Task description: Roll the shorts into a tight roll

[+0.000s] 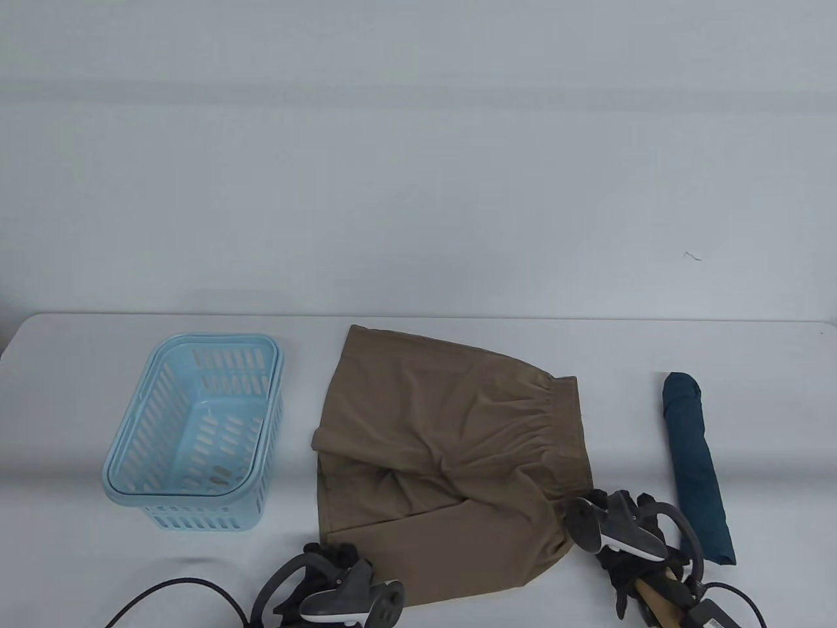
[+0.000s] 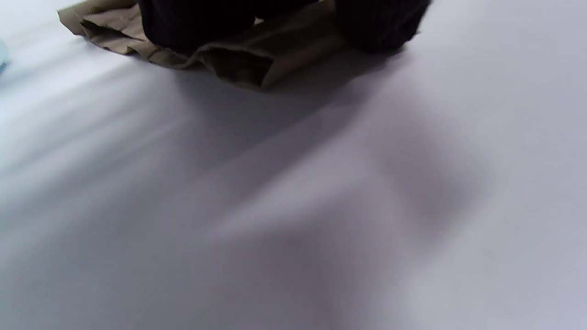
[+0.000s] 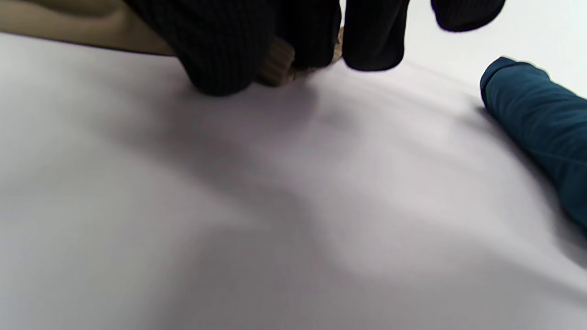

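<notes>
Tan shorts [image 1: 451,445] lie spread and creased on the white table, waistband to the right, leg hems to the left. My left hand [image 1: 337,556] is at the near left hem corner; in the left wrist view its gloved fingers [image 2: 197,23] grip the folded hem [image 2: 238,59]. My right hand [image 1: 605,513] is at the near right waistband corner; in the right wrist view its fingers [image 3: 220,50] pinch the ribbed edge of the shorts [image 3: 275,64] just above the table.
A light blue slotted basket [image 1: 203,520] stands to the left of the shorts. A rolled teal garment [image 1: 696,464] lies to the right, close to my right hand, and shows in the right wrist view [image 3: 536,114]. A black cable [image 1: 176,585] runs along the near left edge.
</notes>
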Tool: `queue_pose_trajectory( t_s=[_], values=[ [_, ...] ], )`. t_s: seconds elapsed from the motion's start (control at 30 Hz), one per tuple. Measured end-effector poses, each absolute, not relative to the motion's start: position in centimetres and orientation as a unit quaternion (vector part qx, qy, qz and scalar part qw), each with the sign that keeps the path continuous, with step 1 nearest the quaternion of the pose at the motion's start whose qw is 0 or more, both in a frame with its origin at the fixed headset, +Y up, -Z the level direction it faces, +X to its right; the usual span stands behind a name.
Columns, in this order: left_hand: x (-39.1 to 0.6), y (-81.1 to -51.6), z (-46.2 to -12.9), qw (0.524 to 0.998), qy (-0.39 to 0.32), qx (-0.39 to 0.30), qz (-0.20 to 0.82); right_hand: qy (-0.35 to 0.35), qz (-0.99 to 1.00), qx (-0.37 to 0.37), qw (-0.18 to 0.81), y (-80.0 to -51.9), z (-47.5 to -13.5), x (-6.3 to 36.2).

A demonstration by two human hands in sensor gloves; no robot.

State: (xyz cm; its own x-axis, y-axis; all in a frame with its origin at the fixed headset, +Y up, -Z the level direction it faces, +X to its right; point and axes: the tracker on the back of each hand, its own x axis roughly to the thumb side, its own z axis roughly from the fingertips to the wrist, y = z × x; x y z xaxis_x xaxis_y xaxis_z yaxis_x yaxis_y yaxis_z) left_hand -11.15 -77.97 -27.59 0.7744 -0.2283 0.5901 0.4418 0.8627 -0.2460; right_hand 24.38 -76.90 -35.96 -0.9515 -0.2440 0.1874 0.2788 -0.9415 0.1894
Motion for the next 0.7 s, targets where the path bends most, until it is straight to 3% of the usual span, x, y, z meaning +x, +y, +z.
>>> queue_pose_trajectory(
  t_s=[0.17, 0.33, 0.7],
  values=[
    [-10.8, -77.6, -27.6, 0.917, -0.298, -0.129, -0.231, -0.069, -0.987, -0.071, 0.123, -77.0, -36.0, 24.4],
    [-12.1, -75.8, -28.5, 0.941, -0.273, -0.127, -0.155, -0.031, -0.991, -0.062, 0.113, -76.8, -36.1, 24.7],
    [-15.1, -66.6, -28.0, 0.974, -0.221, -0.012, -0.043, 0.010, -0.999, -0.015, -0.051, -71.4, -35.2, 28.4]
  ],
)
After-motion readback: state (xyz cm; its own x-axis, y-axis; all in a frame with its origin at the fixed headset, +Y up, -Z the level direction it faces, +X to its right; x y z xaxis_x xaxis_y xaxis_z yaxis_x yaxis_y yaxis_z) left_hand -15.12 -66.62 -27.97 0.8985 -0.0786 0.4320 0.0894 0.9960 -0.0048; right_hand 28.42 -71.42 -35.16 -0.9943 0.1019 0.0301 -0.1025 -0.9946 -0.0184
